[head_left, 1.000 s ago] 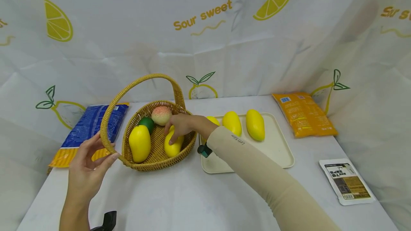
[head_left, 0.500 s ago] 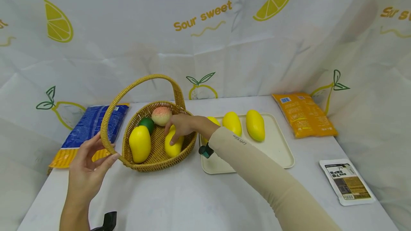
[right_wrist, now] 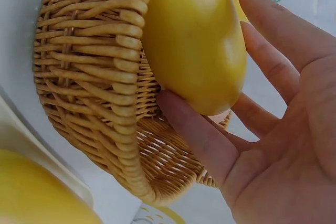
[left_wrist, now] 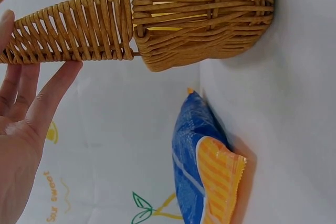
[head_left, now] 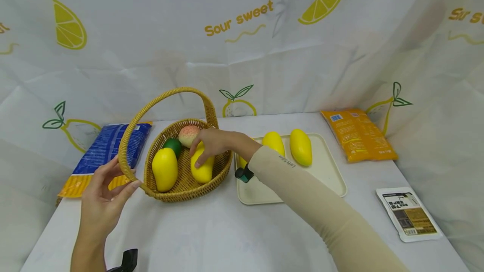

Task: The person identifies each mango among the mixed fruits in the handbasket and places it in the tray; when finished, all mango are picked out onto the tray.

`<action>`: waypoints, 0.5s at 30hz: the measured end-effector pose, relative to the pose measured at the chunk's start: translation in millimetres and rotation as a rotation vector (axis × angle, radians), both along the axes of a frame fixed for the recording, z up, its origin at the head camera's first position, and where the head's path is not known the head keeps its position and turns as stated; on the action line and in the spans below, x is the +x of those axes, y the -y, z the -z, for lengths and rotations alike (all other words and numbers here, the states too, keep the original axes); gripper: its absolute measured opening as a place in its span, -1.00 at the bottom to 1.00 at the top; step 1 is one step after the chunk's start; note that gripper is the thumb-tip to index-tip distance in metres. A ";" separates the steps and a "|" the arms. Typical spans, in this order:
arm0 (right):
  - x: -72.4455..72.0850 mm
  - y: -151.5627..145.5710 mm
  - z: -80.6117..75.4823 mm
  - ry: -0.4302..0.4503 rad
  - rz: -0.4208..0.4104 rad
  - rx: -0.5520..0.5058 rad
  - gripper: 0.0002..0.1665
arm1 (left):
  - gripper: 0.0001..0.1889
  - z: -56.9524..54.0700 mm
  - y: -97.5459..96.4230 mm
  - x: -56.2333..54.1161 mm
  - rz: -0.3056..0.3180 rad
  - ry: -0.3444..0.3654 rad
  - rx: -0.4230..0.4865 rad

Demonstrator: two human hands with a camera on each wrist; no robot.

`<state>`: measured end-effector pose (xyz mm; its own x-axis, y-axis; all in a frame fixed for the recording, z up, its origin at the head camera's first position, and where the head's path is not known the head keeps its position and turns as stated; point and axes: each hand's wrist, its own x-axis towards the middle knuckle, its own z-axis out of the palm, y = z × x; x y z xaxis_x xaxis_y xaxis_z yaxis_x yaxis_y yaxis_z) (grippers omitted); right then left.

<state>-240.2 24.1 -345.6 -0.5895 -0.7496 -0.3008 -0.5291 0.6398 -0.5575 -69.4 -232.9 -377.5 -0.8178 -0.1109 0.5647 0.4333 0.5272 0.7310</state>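
**R hand (head_left: 211, 142) + mango (head_left: 203, 170) nudged slightly L since prev frame**

Mango's in the basket (head_left: 177, 197), R half, near the peach (head_left: 188, 136); basket sits L of middle, toward the worktop's (head_left: 181, 238) far edge. R grip: fingers curled partway round mango, thumb on near side, looks light. Can't tell if mango's clear of the basket floor. L hand (head_left: 103, 198): grip nearly closed, thumb + fingers lightly pinching basket handle (left_wrist: 89, 27), low on its L side.

Risks, prob.: mango looks smooth, so a light hold cld let it slip & knock the peach or other mango (head_left: 164, 170). A low lift cld snag rim/handle. Hard L pull cld tip basket, b/c it's held one side only.

Pose: R arm slants in from near edge, over tray (head_left: 329, 175), palm down. L forearm rises from near edge, L part, fingers toward far edge.
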 end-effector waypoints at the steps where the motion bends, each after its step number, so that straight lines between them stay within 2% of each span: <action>1: -0.1 -1.2 -1.9 -0.005 0.001 -0.005 -0.53 | -0.12 0.2 0.0 -0.2 0.003 -0.005 0.000; 10: 0.5 -18.0 -21.3 -0.059 0.026 -0.080 -0.62 | -0.12 1.3 0.1 -1.3 0.016 -0.032 0.007; 15: 3.8 -28.9 -28.4 -0.065 0.008 -0.144 -0.63 | -0.11 2.0 -0.2 -0.6 0.011 -0.029 0.006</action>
